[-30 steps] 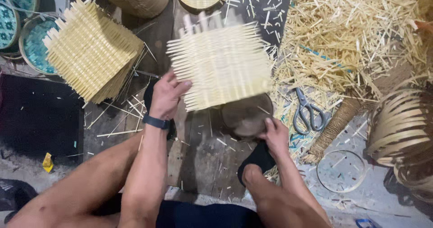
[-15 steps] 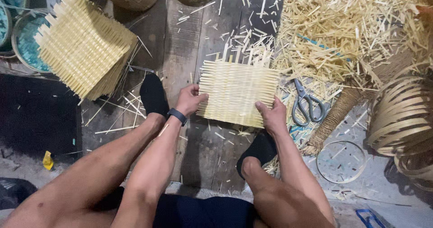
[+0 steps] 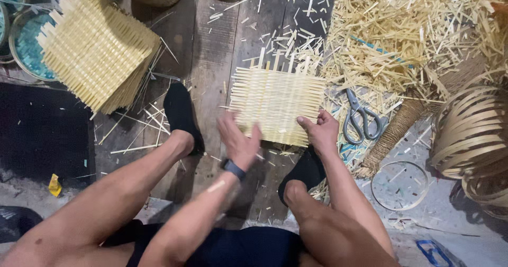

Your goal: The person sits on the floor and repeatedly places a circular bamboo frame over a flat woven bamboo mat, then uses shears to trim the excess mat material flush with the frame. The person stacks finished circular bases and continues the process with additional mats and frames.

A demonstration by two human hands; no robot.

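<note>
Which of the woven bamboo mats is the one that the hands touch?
The single woven mat lying flat on the floor between the feet, held by the right hand. The others form a stack of mats at upper left, untouched.

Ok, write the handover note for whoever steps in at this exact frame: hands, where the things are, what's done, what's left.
Left hand: open, blurred, at the lower left edge of the woven bamboo mat; whether it touches is unclear.
Right hand: grip on the mat's lower right corner.
Mat lies flat on the wooden floor between both feet; middle woven, strip ends stick out untrimmed.
Stack of finished mats upper left; scissors right of the mat, untouched.
Left: loose ends.
</note>
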